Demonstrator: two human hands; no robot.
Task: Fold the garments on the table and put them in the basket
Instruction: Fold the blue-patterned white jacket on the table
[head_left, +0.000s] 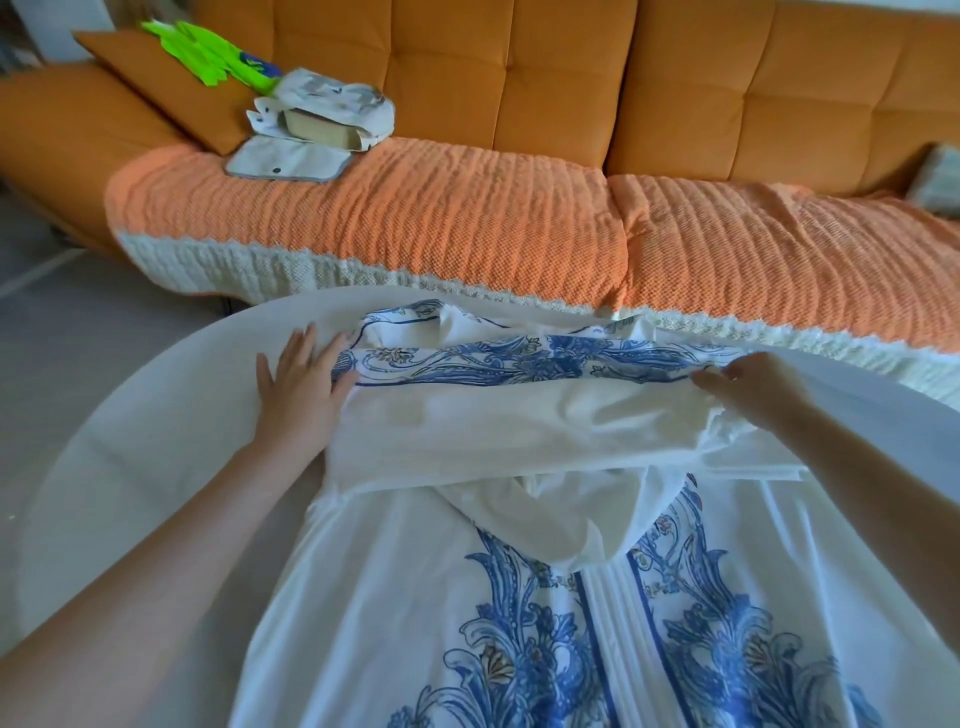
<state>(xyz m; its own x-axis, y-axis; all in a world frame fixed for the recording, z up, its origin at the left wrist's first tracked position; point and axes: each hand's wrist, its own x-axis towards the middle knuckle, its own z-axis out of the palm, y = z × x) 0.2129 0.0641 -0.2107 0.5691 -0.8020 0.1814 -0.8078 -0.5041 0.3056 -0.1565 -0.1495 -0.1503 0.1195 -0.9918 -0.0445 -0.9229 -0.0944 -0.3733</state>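
A white garment (415, 597) with blue floral print lies spread over the round white table (156, 415). Its far part is folded back toward me, showing a patterned band (519, 358) along the fold. My left hand (301, 384) lies flat with straight fingers on the table at the left end of that fold, touching the cloth. My right hand (743, 379) pinches the right end of the patterned band. No basket is in view.
An orange sofa (519, 78) with an orange knitted throw (415, 218) stands right behind the table. On its left seat sit folded pale fabric items (322, 114) and a bright green item (208, 57). Grey floor lies to the left.
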